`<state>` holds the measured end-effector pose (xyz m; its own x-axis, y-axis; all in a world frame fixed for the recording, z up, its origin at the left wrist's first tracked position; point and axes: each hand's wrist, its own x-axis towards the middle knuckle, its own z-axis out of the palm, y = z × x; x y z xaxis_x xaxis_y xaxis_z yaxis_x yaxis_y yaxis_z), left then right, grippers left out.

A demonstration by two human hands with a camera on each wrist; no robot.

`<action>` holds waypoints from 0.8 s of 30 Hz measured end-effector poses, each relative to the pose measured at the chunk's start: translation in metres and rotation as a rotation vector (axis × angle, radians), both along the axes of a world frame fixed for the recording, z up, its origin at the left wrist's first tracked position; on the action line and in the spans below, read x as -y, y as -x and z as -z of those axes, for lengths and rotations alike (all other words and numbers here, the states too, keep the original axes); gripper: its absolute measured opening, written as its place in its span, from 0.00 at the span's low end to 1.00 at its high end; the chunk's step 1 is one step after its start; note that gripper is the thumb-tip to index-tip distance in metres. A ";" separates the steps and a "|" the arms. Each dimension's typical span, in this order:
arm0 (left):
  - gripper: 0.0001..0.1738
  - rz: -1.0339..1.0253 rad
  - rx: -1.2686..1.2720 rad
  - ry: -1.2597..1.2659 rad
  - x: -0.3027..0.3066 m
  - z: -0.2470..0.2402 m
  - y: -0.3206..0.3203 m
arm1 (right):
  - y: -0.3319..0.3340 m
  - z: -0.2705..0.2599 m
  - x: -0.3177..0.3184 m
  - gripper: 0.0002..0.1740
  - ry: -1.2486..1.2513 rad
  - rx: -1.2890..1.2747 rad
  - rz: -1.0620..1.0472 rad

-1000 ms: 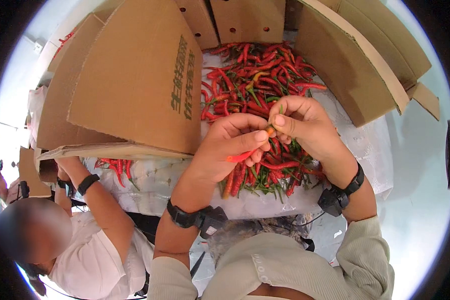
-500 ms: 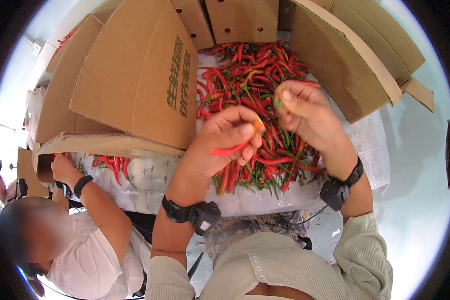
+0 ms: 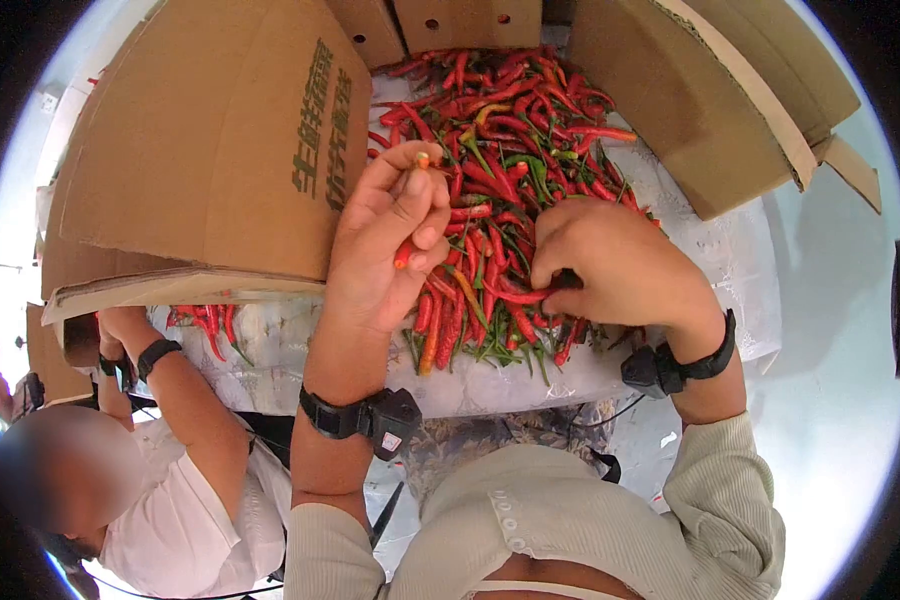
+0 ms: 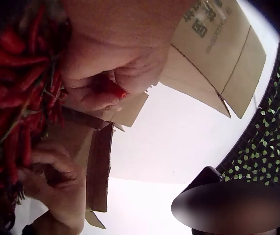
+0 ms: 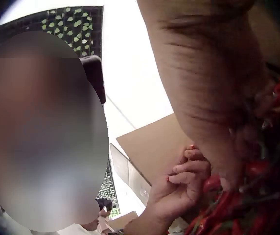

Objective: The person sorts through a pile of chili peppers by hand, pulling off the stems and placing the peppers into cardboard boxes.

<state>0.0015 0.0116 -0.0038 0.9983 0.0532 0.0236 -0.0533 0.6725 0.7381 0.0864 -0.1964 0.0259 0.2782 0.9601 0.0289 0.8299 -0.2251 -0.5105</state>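
Raised beside the left carton, my left hand (image 3: 390, 240) grips a red chili, its pale orange end (image 3: 422, 160) above the thumb and a red part (image 3: 403, 254) showing lower between the fingers. The left wrist view shows a red tip (image 4: 116, 91) in the curled left hand (image 4: 115, 73). Over the loose chili pile (image 3: 500, 180), my right hand (image 3: 625, 265) is palm down, thumb and forefinger pinching the end of a red chili (image 3: 518, 296). In the right wrist view the right hand (image 5: 213, 117) reaches into the pile, its fingertips partly dark.
Tall cardboard cartons stand left (image 3: 210, 150) and right (image 3: 695, 110) of the pile, with another behind. A pale plastic sheet (image 3: 740, 270) covers the table. At the left, another person's arm (image 3: 195, 400) reaches behind the left carton, near a few chilies (image 3: 210, 325).
My hands have parted. The left moved left and up with its chili; the right, which held a small green piece, came down onto the pile. The head view has shifted slightly.
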 end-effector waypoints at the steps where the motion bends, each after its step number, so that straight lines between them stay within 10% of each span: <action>1: 0.12 0.007 -0.012 -0.038 -0.001 0.002 -0.001 | -0.002 -0.004 0.000 0.08 -0.035 -0.038 0.041; 12: 0.08 0.107 -0.113 0.012 0.008 -0.003 0.004 | -0.012 0.001 -0.015 0.13 -0.660 -0.909 0.349; 19: 0.13 0.137 -0.128 -0.063 0.014 -0.005 0.007 | 0.001 0.018 -0.029 0.13 -0.670 -0.304 0.216; 24: 0.16 0.274 -0.101 0.106 0.007 -0.007 0.007 | -0.005 0.011 -0.024 0.13 -0.661 -0.463 0.143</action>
